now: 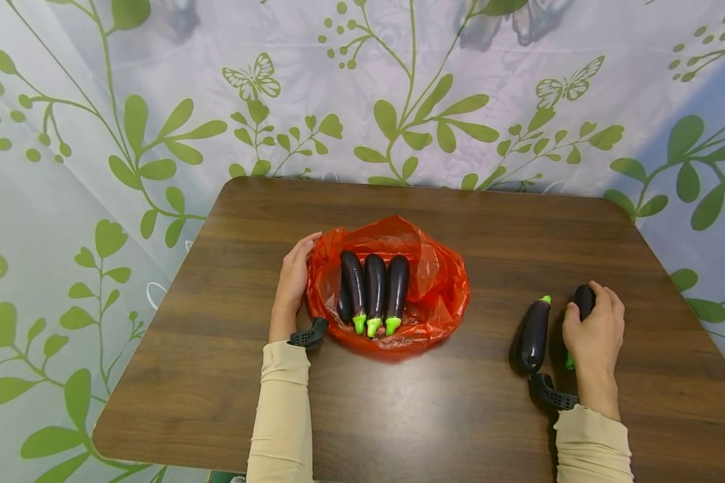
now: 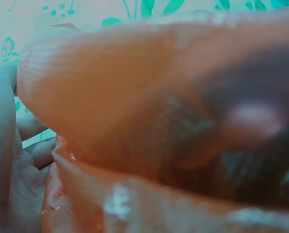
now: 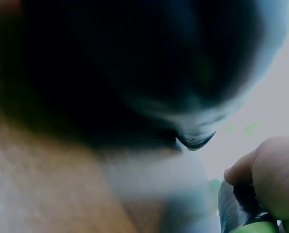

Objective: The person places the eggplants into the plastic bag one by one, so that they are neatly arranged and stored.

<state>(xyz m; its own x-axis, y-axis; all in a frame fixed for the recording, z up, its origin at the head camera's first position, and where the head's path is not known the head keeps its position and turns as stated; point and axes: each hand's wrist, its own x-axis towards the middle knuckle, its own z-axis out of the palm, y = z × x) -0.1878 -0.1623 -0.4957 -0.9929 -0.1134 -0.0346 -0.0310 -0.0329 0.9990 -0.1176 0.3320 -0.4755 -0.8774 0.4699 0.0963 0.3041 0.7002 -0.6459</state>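
The right hand (image 1: 598,329) has its thumb and fingers curled round an eggplant (image 1: 584,300), dark end showing beyond the grip and a bit of green stem below the palm, over at the right of the table (image 1: 399,416). The left hand (image 1: 293,278) has its fingers loosely extended along the outside of a red bag (image 1: 444,295), touching its left side; from here I can't tell whether any of the plastic is pinched.

Just beside the right hand, a loose eggplant (image 1: 530,339) lies on the wood, stem pointing away from the person, right between that hand and the bag. A black wrist mount (image 1: 550,394) sits close by its rounded end. Inside the open bag, three eggplants (image 1: 374,285) lie side by side, stems toward the person, with another dark one (image 1: 343,305) partly under the leftmost. Behind the table hangs a leaf-patterned cloth (image 1: 338,127).
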